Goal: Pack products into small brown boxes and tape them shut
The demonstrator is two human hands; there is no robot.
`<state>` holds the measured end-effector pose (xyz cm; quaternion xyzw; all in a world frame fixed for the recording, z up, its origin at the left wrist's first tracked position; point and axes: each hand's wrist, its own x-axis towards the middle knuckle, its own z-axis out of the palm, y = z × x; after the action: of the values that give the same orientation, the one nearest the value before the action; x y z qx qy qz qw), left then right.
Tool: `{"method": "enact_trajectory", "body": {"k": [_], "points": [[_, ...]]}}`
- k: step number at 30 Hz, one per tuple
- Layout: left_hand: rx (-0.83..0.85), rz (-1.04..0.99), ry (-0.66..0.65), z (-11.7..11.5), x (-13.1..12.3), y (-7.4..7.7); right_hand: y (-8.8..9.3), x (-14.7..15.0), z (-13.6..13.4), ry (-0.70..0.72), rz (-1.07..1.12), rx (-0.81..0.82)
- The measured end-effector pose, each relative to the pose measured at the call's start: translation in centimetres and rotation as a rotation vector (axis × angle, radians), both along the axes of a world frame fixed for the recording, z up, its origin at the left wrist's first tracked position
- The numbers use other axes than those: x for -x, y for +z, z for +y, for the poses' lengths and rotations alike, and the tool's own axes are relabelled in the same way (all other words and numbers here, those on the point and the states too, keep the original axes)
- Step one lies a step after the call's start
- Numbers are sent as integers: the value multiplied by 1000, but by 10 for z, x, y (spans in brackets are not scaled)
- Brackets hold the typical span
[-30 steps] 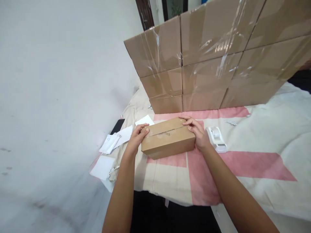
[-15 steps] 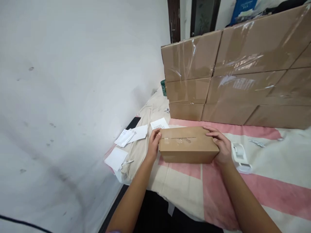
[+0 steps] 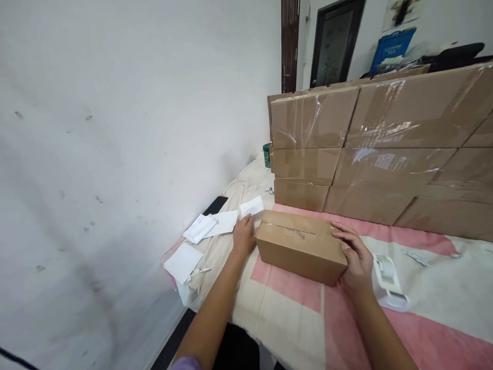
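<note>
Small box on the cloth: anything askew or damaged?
The clear tape along the small box's top seam is wrinkled mid-length. White papers lie scattered at the cloth's left edge, one overhanging it. Nothing spilled.

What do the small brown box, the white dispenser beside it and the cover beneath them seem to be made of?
Small brown box: cardboard, matt, with folded flaps and a taped seam. White dispenser: likely hard plastic, smooth with a slight sheen. Cover: seemingly cloth, matt, judging by its creases and drape over the edge.
</note>
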<state>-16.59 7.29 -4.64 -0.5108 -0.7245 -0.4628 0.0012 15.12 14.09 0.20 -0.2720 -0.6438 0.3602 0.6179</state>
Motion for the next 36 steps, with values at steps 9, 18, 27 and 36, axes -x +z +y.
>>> {"method": "enact_trajectory", "body": {"k": [9, 18, 27, 36], "points": [[-551, -501, 158, -17, 26, -3, 5, 14, -20, -181, -195, -169], [-791, -658, 212, -45, 9, 36, 5, 20, -54, -440, -343, -653], [-448, -557, 271, -158, -63, 55, -30, 83, -130, 851, -489, 134], [38, -127, -17, -160, -96, 45, -36, 81, -95, 871, -165, 721]]}}
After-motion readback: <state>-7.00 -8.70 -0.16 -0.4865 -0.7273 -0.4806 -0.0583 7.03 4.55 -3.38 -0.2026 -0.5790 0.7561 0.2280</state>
